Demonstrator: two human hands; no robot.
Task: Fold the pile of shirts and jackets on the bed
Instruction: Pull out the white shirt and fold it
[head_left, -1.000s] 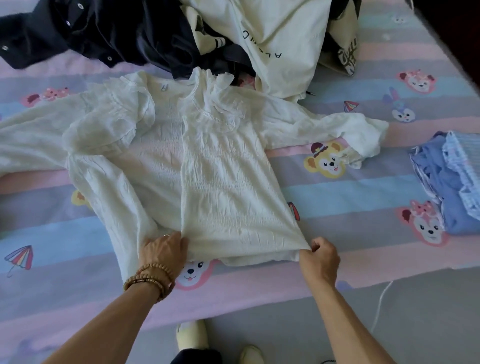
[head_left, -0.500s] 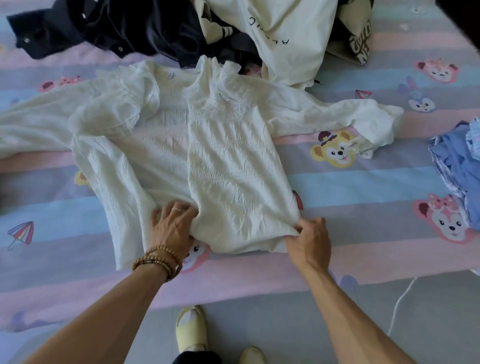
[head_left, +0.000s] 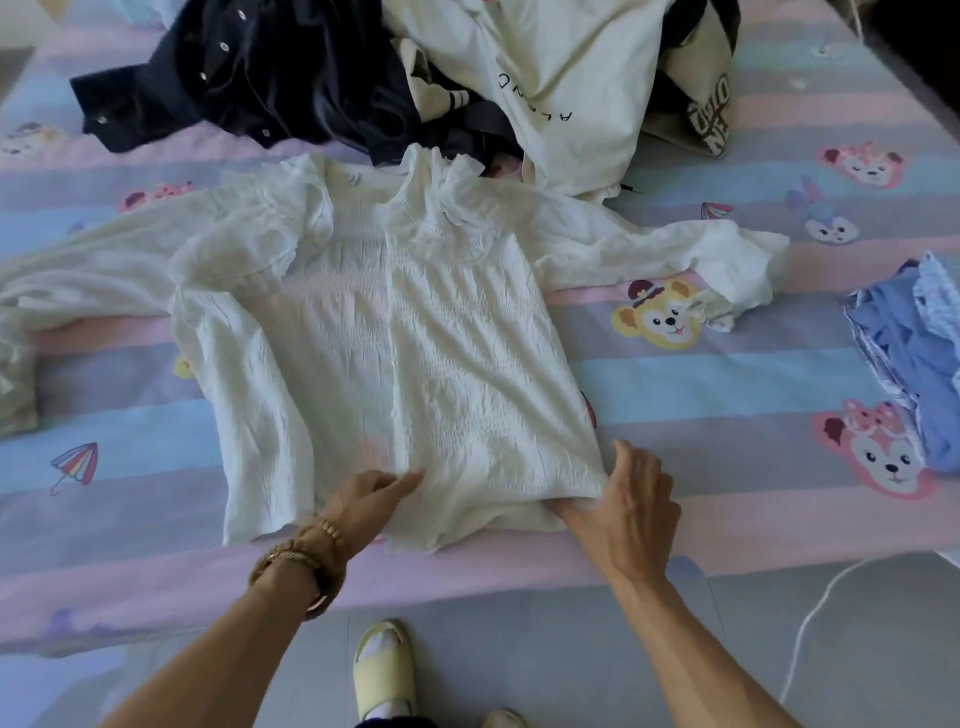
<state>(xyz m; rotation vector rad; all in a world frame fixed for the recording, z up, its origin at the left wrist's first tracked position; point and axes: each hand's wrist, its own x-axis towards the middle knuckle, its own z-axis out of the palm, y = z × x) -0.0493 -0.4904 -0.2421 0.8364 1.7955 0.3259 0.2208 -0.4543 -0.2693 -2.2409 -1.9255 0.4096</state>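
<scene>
Two hands (head_left: 374, 499), one white blouse (head_left: 441, 353)

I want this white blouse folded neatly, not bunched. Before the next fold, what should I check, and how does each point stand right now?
1. Body of the white blouse lying flat on the bed: ok, only lightly wrinkled.
2. Lengthwise fold made: ok, one side lies over the middle with a straight edge.
3. Hem held: ok, left hand rests on it, right hand holds the corner.
4. Sleeves tucked in: not ok, the right sleeve and the left sleeve lie spread outward.
5. Room above the collar: not ok, the dark jacket and cream shirt crowd it.
6. Underside smooth: cannot tell, hidden.
</scene>
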